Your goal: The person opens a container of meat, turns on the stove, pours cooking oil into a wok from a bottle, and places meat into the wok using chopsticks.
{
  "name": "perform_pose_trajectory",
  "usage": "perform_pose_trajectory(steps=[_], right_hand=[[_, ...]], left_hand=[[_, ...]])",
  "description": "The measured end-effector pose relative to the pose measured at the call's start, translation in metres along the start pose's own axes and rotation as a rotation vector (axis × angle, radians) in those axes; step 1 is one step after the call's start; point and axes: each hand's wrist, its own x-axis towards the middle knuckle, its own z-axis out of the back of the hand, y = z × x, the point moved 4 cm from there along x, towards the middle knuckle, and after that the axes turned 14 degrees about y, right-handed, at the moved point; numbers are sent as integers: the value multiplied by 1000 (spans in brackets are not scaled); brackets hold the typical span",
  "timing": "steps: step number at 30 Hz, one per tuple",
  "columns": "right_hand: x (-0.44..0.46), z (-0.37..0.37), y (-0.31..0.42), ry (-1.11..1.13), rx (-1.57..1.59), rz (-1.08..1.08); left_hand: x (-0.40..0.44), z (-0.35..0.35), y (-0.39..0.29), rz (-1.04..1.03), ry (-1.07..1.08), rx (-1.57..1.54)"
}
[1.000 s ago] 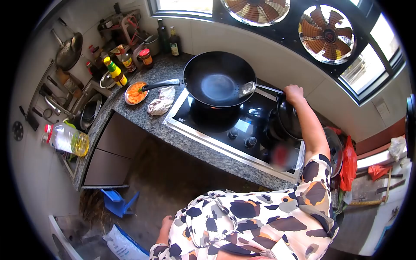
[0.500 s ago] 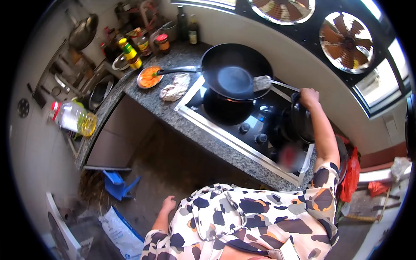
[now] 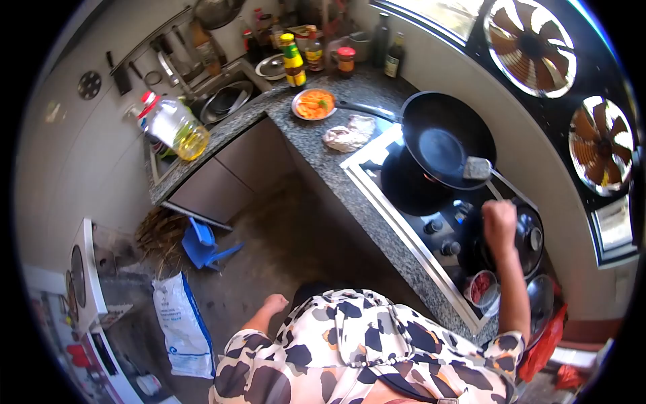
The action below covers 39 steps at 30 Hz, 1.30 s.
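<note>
My right hand (image 3: 500, 225), fingers curled in, is over the stove in front of the black lidded pot (image 3: 536, 237); nothing shows in it. The metal spatula (image 3: 478, 168) leans with its blade inside the black wok (image 3: 441, 145). Its handle runs over the rim toward the pot, apart from my hand. The wok sits tilted on the left burner, its long handle pointing left. My left hand (image 3: 274, 304) hangs low at my side with loosely closed fingers, holding nothing visible. A clear tub of red chopped food (image 3: 482, 288) stands below my right forearm.
A plate of orange pieces (image 3: 314, 104) and a crumpled cloth (image 3: 350, 133) lie left of the stove (image 3: 404, 215). Sauce bottles (image 3: 293, 64) and a red-lidded jar (image 3: 346, 62) stand behind. A large oil bottle (image 3: 176, 126) is at left. A blue stool (image 3: 202, 242) is on the floor.
My right hand has come off the spatula handle and moved nearer to me. The spatula stays in the wok. The view has turned left, shifting the scene rightward.
</note>
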Motion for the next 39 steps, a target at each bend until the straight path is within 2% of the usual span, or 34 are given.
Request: perform_pose_trajectory(steps=[1,3,6,8,11,13,15,17,19,23,26,27,29,31,32,33,34,35,36,37,39], right_hand=[[2,-7,38,54,-52,55],[2,-18,102,54,221,229],[-16,-61,155,186,446,163],[-24,-92,171,308,540,42],[-11,-118,184,360,642,-114],[18,-124,198,347,616,-89],[58,-133,221,316,620,-77],[107,-143,252,289,630,-29],[168,-152,300,232,640,91],[320,-148,414,141,668,404],[443,-136,492,114,637,574],[482,-144,514,223,586,517],[560,-149,565,167,631,559],[628,-168,613,15,417,616],[645,-171,633,172,354,552],[666,-171,649,317,280,514],[683,-183,664,541,119,490],[688,-180,673,538,119,494],[693,-181,677,469,112,555],[698,-180,680,483,98,526],[698,-176,681,444,155,627]], left_hand=[[3,1,0,9,40,1],[11,7,0,8,62,42],[31,29,-2,-65,-28,68],[47,53,4,-89,-120,30],[47,121,5,-84,-256,-113],[49,165,21,-118,-372,-197],[44,215,38,-147,-477,-271],[40,263,57,-116,-484,-260],[34,314,79,-114,-548,-232],[21,409,119,-394,-588,-493],[-34,491,120,-552,-962,-402],[-66,520,116,-610,-1051,-417],[-125,573,101,-650,-1408,-233],[-163,619,91,-651,-1637,-244],[-172,641,87,-722,-1592,-271],[-187,649,73,-663,-1720,-352],[-196,661,69,-747,-1635,-296],[-203,668,61,-825,-1685,-315],[-202,675,59,-816,-1665,-354],[-197,679,58,-830,-1632,-393],[-193,671,54,-561,-1811,-221]])
